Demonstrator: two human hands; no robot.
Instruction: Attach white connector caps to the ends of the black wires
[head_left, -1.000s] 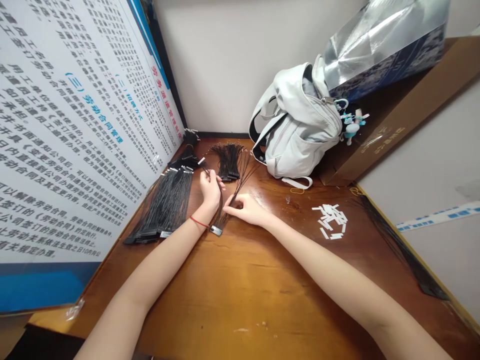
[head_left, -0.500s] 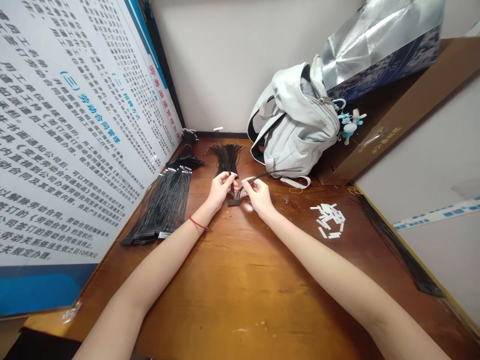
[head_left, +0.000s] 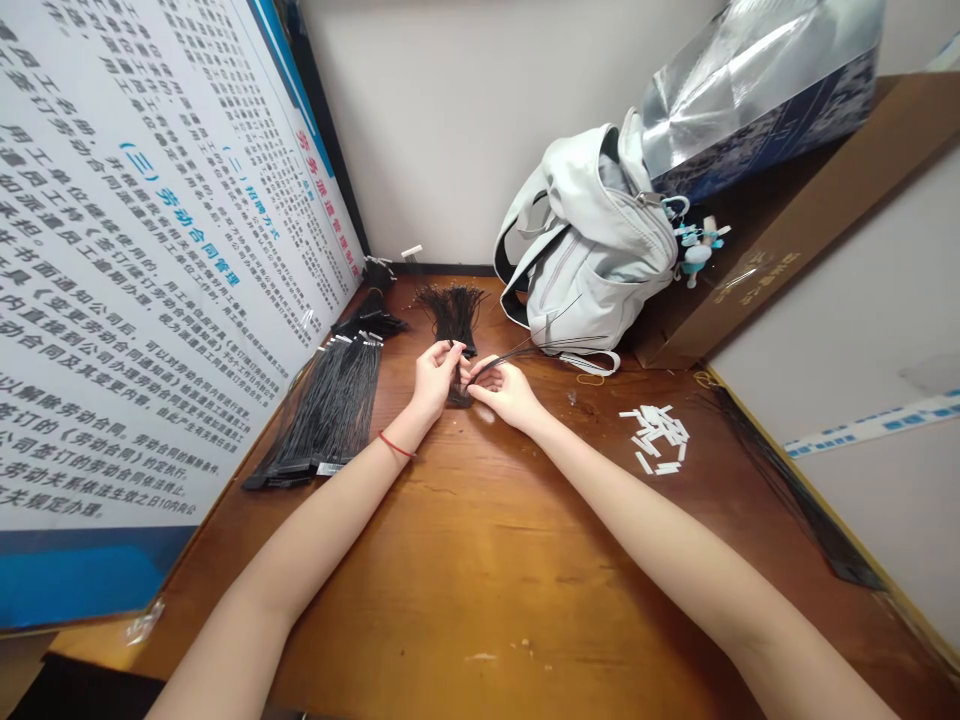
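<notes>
Black wire bundle sits pinched between the left hand and the right hand, at the middle of the desk's far half. Both hands are closed on it. The left fingers hold the strands near the top of the bundle, and the right fingers pinch a few long strands that fan up and to the right, toward the backpack. Compared with half a second ago, the right hand has moved in against the left, so the fingers nearly meet. The black connector that showed plainly below the fingers earlier is now too hidden to make out.

A red cord circles the left wrist. Just beyond the hands stands a smaller wire bunch, and to their left lies a wide batch of black wire harnesses with white tags. Past that, dark bundles sit against a printed poster. To the right of the grip lie scattered white plastic strips on the wooden desk. Further up and right, a pale grey backpack leans beside a silver bag.
</notes>
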